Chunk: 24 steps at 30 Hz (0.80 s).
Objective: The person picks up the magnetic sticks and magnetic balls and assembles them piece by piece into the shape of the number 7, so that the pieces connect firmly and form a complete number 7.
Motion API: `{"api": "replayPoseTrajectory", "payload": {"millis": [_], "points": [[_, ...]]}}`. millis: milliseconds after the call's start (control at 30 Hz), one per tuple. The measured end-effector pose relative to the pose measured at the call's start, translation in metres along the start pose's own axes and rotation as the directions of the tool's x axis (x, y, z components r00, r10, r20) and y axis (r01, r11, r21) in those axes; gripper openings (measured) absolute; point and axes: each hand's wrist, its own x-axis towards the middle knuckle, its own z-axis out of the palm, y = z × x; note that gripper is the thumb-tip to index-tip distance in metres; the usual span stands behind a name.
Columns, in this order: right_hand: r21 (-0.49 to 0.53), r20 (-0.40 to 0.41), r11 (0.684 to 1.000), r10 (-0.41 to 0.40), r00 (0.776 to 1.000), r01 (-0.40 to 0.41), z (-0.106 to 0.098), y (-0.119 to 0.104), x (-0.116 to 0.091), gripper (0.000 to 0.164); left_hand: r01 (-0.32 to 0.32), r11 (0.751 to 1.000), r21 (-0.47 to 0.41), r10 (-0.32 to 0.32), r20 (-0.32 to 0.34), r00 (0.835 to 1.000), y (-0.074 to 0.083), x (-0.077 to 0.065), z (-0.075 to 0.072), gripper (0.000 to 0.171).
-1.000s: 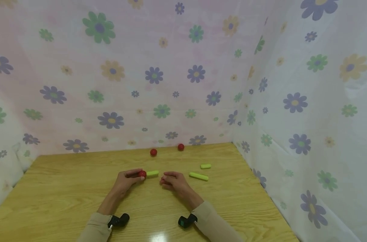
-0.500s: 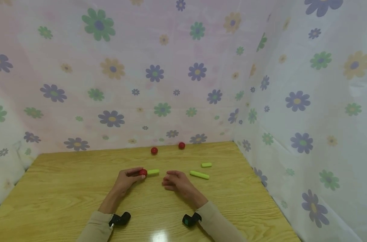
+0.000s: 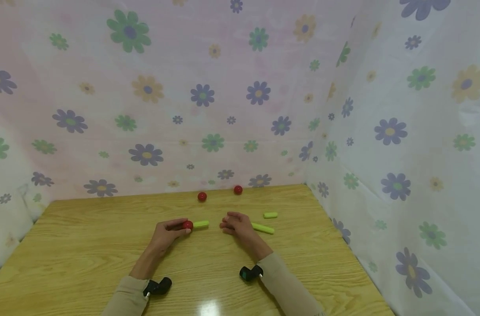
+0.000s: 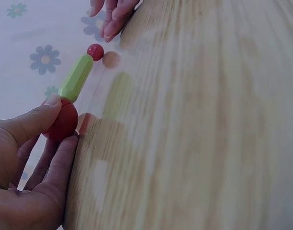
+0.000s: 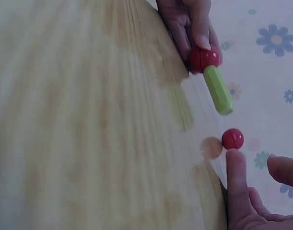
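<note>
Between thumb and fingers, my left hand [image 3: 164,235] holds a red ball [image 3: 188,225] just over the table. A light green ribbed stick [image 3: 201,224] juts rightward from that ball; in the left wrist view the stick [image 4: 77,80] meets the ball [image 4: 64,120] end-on. My right hand [image 3: 241,227] hovers to the right with loosely bent fingers and nothing in it. It covers the left end of a longer green stick [image 3: 265,229]. In the right wrist view, thumb and fingers of the right hand [image 5: 259,206] are spread apart.
Two more red balls, one [image 3: 202,197] left and one [image 3: 238,190] right, sit by the far edge of the wooden table [image 3: 85,245]. A short green stick [image 3: 270,215] lies beyond the longer one. Flower-patterned sheets [image 3: 168,114] hang behind and at both sides.
My right hand has moved rightward and slightly away from me, and now partly covers the longer green stick. The left hand keeps holding the ball with its stick, almost unmoved.
</note>
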Motion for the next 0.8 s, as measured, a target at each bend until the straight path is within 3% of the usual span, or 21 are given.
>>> {"api": "replayPoseTrajectory", "payload": {"millis": [400,800], "points": [[-0.015,-0.129,0.999,-0.051,0.99,0.049,-0.012,-0.007,0.027,0.049,0.006,1.0,0.012,-0.006,-0.005,1.0,0.001,-0.001,0.001,0.048],[0.023,-0.259,0.995,-0.085,0.962,0.094,-0.015,-0.013,0.044,0.045,0.013,0.999,0.032,-0.013,-0.004,1.0,0.001,0.0,0.0,0.048]]}}
